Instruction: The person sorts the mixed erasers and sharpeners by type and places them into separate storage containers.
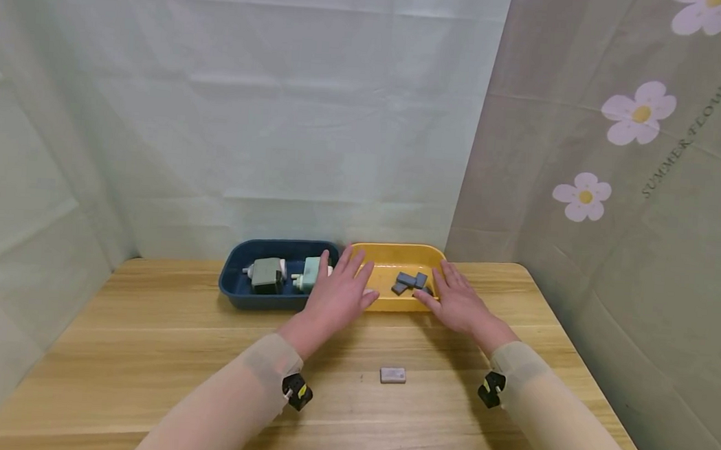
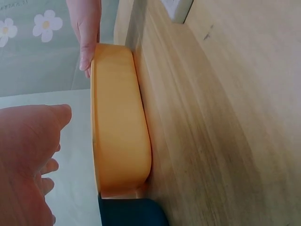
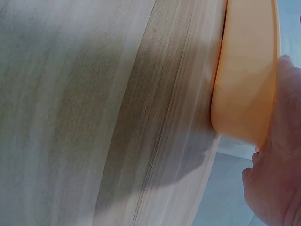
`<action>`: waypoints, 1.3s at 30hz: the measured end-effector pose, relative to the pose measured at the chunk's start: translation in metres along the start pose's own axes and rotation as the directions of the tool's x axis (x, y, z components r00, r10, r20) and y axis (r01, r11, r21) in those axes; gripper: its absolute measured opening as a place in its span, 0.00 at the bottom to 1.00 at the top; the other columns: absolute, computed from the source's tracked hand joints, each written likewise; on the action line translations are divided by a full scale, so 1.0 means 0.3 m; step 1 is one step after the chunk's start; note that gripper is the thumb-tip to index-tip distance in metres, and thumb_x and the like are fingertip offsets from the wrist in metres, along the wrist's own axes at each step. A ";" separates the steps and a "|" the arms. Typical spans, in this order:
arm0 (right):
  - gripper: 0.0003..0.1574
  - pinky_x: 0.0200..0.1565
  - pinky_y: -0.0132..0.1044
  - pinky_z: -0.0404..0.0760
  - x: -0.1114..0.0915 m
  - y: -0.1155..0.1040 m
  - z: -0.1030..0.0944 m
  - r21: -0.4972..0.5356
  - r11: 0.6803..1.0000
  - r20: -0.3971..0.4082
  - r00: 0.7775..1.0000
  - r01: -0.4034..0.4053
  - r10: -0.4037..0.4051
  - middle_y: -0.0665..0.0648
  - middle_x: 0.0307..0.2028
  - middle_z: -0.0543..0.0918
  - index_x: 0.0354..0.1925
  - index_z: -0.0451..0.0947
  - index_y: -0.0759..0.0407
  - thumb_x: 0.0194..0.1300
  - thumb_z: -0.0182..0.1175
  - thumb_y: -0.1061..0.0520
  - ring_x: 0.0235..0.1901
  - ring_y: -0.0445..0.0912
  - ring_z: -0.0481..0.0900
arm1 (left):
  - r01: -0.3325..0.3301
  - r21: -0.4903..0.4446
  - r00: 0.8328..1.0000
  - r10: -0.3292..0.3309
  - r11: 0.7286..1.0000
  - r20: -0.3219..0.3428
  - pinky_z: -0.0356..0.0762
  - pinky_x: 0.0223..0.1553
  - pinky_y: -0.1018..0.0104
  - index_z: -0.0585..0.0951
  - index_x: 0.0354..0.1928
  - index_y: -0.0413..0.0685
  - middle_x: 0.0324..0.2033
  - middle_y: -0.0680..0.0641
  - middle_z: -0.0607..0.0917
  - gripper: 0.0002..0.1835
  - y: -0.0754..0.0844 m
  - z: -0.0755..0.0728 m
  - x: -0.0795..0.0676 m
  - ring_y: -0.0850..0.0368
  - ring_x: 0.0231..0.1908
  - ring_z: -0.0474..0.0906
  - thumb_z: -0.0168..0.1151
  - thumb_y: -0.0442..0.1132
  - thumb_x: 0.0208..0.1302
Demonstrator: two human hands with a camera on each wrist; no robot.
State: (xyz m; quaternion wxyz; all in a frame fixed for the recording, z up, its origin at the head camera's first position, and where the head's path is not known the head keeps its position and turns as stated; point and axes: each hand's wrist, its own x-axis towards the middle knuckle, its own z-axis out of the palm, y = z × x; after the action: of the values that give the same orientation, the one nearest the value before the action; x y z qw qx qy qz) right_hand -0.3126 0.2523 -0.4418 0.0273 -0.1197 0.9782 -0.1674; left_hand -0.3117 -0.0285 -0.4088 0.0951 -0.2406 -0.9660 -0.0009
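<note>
A yellow tray [image 1: 393,307] stands at the back of the table and holds several small dark grey blocks [image 1: 406,279]. My left hand [image 1: 337,296], fingers spread, is over the place where it meets a dark blue tray [image 1: 256,302]. In the left wrist view that hand [image 2: 28,141] appears apart from the yellow tray's rim [image 2: 95,132]. At the yellow tray's right end is my right hand [image 1: 461,303], fingers extended. The right wrist view shows this hand [image 3: 282,174] touching the tray's rim, with some fingers out of sight.
Inside the blue tray lie a grey-green boxy object [image 1: 267,274] and a pale teal one [image 1: 310,273], partly behind my left hand. A small light grey block [image 1: 392,375] lies on the wooden table [image 1: 161,350] between my forearms. Fabric curtains [image 1: 317,126] rise behind and beside the table.
</note>
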 end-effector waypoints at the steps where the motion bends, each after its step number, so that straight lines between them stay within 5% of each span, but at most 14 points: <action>1: 0.58 0.84 0.62 0.42 0.000 0.000 0.001 -0.001 1.000 0.000 1.000 0.000 0.000 0.72 0.88 0.40 0.87 0.48 0.72 0.87 0.45 0.28 0.87 0.67 0.37 | -0.004 -0.002 1.000 0.004 1.000 0.000 0.40 0.82 0.27 0.69 0.85 0.51 0.86 0.43 0.62 0.38 0.001 0.000 -0.005 0.40 0.86 0.50 0.57 0.63 0.84; 11: 0.60 0.84 0.61 0.41 0.003 0.007 0.001 -0.017 1.000 0.011 1.000 0.005 -0.005 0.72 0.88 0.39 0.87 0.47 0.72 0.86 0.42 0.26 0.87 0.66 0.38 | -0.063 0.020 0.998 0.064 0.998 -0.023 0.47 0.80 0.25 0.72 0.83 0.50 0.84 0.42 0.65 0.36 0.004 -0.001 -0.055 0.39 0.85 0.53 0.58 0.63 0.84; 39: 0.59 0.84 0.62 0.42 0.004 0.013 0.009 -0.003 1.000 -0.004 1.000 0.009 -0.009 0.72 0.88 0.40 0.86 0.48 0.72 0.87 0.44 0.27 0.87 0.67 0.38 | -0.134 -0.016 0.991 0.134 0.991 0.015 0.40 0.82 0.27 0.73 0.82 0.52 0.85 0.44 0.63 0.37 0.038 -0.013 -0.181 0.42 0.86 0.51 0.60 0.65 0.82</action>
State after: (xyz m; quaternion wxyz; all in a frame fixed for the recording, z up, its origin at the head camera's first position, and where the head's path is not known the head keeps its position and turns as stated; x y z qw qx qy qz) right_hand -0.3143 0.2547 -0.4456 0.0244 -0.1237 0.9779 -0.1665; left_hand -0.2586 -0.0439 -0.4157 0.0855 -0.3058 -0.9483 0.0002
